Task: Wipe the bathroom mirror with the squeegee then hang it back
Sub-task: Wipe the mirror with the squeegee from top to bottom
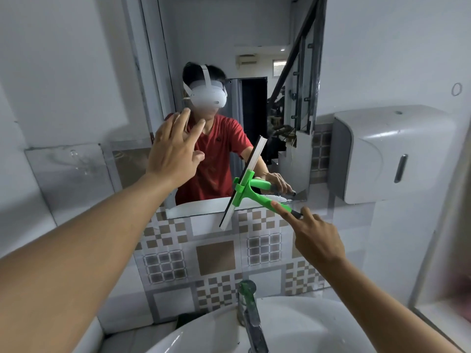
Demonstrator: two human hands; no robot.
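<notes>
The mirror [224, 47] hangs on the wall ahead and reflects a person in a red shirt with a white headset. A green squeegee [248, 191] with a pale blade rests tilted against the mirror's lower edge, its blade reaching down over the patterned tiles. My right hand [316, 235] grips its handle, with the index finger stretched along the green stem. My left hand [173, 149] is raised in front of the mirror's left part, fingers spread, holding nothing. Whether it touches the glass I cannot tell.
A white sink [293, 327] with a metal tap [251, 312] topped by a green knob lies below. A grey paper dispenser [390, 154] is mounted on the right wall. A clear shelf [68, 159] sits at the left. Patterned tiles [216, 253] cover the wall beneath the mirror.
</notes>
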